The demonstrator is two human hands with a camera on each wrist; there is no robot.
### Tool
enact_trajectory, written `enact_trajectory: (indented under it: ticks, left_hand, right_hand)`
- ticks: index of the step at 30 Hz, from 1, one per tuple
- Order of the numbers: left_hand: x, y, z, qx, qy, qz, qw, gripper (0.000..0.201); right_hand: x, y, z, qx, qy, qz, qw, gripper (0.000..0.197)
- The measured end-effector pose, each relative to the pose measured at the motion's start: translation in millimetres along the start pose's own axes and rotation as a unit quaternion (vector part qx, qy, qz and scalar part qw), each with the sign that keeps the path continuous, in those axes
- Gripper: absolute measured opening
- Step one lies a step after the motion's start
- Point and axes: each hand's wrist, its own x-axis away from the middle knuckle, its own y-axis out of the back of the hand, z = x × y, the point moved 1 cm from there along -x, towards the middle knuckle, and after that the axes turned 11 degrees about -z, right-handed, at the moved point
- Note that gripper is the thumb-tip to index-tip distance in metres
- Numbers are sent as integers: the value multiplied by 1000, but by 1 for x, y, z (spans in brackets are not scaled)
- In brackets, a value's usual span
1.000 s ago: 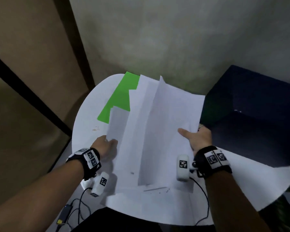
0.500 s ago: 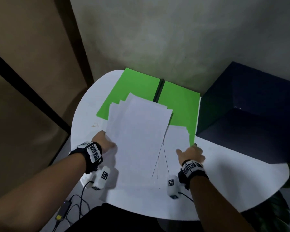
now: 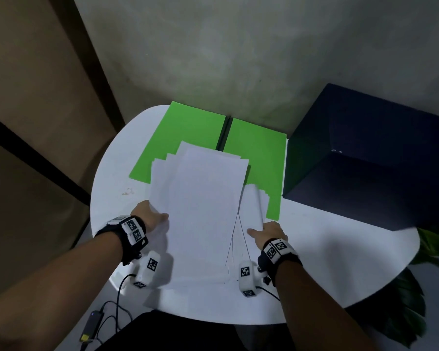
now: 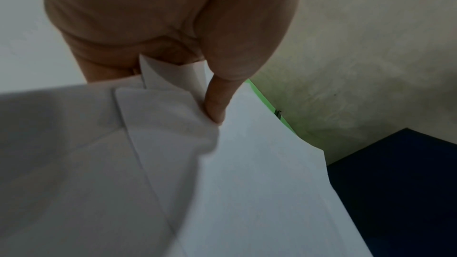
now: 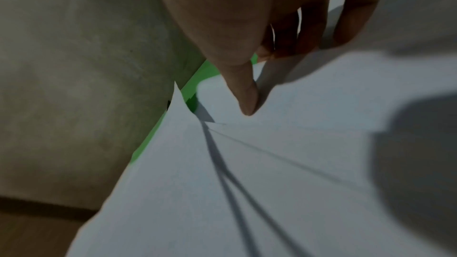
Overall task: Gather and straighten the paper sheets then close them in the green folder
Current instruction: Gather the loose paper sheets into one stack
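Observation:
The green folder (image 3: 188, 133) lies open and flat at the back of the round white table (image 3: 327, 249). Several white paper sheets (image 3: 205, 198) lie fanned over its near half and the table, their corners not lined up. My left hand (image 3: 150, 216) grips the sheets' left edge, with the thumb (image 4: 217, 101) on top and the fingers underneath. My right hand (image 3: 266, 231) holds the right-hand sheets, thumb (image 5: 247, 95) pressed on top and fingers curled past the edge. The sheets there curl upward (image 3: 254, 203).
A dark blue box (image 3: 365, 160) stands on the table at the right, touching the folder's right edge. A grey wall rises just behind the table. Green plant leaves (image 3: 436, 244) show past the right rim. Cables and a black adapter (image 3: 91, 323) lie on the floor at the lower left.
A second ago the sheets were lifted and spread wide, hiding most of the folder. They have come down into a narrower fan and my right hand has moved in toward the left.

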Motion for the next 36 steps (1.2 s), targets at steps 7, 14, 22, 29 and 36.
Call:
enact_trajectory:
  ticks: [7, 14, 22, 29, 36]
  left_hand:
    - [0, 2, 5, 9, -1, 6, 1000, 75]
    - [0, 7, 8, 2, -16, 10, 1000, 69]
    - [-2, 10, 10, 3, -19, 23, 1000, 80]
    - [-9, 18, 14, 11, -24, 29, 999, 82]
    - [9, 10, 5, 15, -76, 65, 995, 68]
  right_hand:
    - [19, 13, 18, -113, -52, -21, 992, 68]
    - [20, 17, 16, -164, -104, 59, 979, 79]
    - [28, 26, 25, -216, -87, 40, 972, 63]
    - [44, 146, 23, -198, 128, -264, 935, 30]
    - [74, 221, 43, -434, 226, -251, 835, 16]
